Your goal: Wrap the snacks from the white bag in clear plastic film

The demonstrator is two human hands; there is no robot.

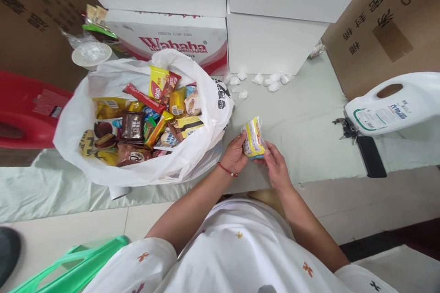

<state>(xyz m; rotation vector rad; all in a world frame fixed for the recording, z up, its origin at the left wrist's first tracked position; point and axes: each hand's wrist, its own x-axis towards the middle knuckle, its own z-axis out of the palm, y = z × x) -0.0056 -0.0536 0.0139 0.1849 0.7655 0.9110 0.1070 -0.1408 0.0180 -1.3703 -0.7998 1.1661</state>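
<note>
A small yellow and white snack packet (253, 138) is held up between my two hands over the table's near edge. My left hand (235, 153) grips its left side, thumb on the front. At its lower right corner, the fingers of my right hand (276, 165) are closed on the same packet. Left of my hands stands a white plastic bag (209, 142), its mouth wide, filled with several wrapped snacks. Among them are a dark brown packet (132, 126), a yellow packet (158, 83) and a red bar wrapper (144, 97).
Several small white wrapped pieces (274, 83) lie beyond my hands before white boxes (268, 41). A Wahaha carton (165, 39) stands behind the bag. To the right are a white detergent jug (395, 103), keys (346, 129) and a black phone (371, 156). A red container (30, 110) is far left.
</note>
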